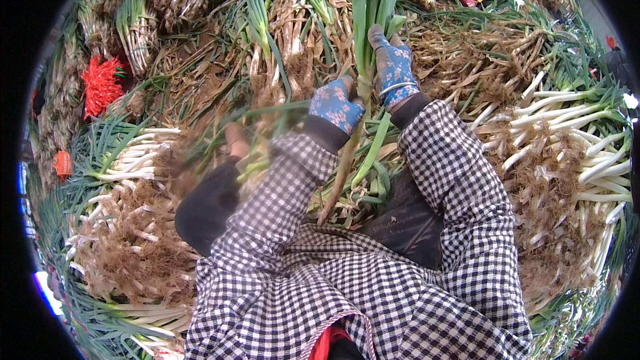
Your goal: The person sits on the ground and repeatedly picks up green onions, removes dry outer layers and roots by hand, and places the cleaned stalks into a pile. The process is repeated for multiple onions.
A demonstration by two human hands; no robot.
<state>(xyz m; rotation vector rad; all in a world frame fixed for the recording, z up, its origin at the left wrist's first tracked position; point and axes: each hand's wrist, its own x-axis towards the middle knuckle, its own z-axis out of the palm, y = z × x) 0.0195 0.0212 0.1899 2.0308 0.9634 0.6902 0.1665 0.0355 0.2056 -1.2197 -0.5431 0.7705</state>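
Observation:
Both my hands wear blue floral gloves and are on one long green onion (366,85), upright in the picture with its green leaves at the top and its root end towards my lap. My left hand (337,105) is closed around the stalk at the middle. My right hand (393,62) grips the leaf base just above it, thumb and fingers around the green part. A loose green leaf (371,152) hangs beside the stalk. A blurred leaf trails to the left of my left hand.
Piles of peeled white-stalked onions with roots lie at my left (132,240) and right (555,210). Unpeeled onions (290,30) with dry brown leaves lie in front. A bundle of red ties (101,87) is at the far left. My dark-clad knees flank leaf scraps.

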